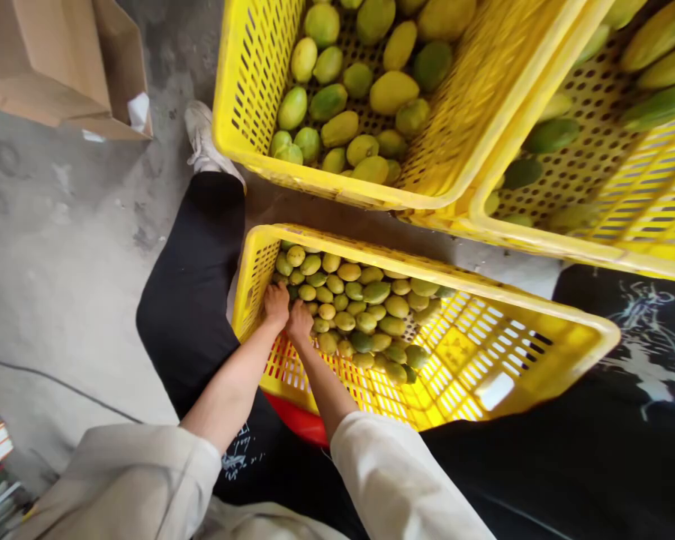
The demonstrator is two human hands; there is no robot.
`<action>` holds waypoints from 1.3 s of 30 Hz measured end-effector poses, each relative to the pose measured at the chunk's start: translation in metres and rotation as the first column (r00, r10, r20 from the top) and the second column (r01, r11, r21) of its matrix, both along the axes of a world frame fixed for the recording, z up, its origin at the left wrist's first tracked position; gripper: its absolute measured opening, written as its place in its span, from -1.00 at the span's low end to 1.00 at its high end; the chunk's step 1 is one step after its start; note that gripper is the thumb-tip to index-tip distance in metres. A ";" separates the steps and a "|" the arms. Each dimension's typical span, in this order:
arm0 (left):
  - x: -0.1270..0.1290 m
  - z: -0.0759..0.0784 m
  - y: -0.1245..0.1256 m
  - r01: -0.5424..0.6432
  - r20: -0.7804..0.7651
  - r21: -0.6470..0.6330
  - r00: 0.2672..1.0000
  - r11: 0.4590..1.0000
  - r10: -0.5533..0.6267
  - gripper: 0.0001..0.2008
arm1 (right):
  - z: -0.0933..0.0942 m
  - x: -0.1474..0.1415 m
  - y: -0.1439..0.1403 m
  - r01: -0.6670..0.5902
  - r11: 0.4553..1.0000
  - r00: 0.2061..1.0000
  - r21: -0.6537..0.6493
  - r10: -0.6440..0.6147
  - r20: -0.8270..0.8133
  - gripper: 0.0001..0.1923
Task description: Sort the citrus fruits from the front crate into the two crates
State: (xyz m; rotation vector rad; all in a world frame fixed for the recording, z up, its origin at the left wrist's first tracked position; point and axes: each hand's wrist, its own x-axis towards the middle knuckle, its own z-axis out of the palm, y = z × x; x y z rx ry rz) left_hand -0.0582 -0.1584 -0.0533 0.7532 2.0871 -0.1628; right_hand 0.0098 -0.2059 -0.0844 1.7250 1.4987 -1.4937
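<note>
Left hand and right hand, fingers curled down, grip unclear, touch small oval yellow-green fruits heaped just beyond fingertips in tilted yellow slotted plastic crate; long axes mixed.

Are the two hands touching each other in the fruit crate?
Touching. The head view shows the left hand and right hand pressed side by side, no gap between them, on the small green-yellow fruits in the near crate.
</note>
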 end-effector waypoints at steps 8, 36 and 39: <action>0.015 0.015 0.030 0.249 -0.143 -0.121 0.954 0.961 -0.265 -0.69 | 0.002 0.042 -0.001 0.051 0.991 0.985 0.123 -0.029 -0.167 -0.60; 0.010 -0.001 0.085 0.454 -0.326 -0.089 0.828 0.886 -0.457 -0.59 | 0.054 0.112 0.048 0.676 0.482 0.284 -0.558 -0.868 -0.407 -0.71; 0.009 0.006 0.088 0.470 -0.305 -0.073 0.829 0.880 -0.468 -0.57 | 0.064 0.129 0.055 0.701 0.434 0.204 -0.566 -0.882 -0.425 -0.65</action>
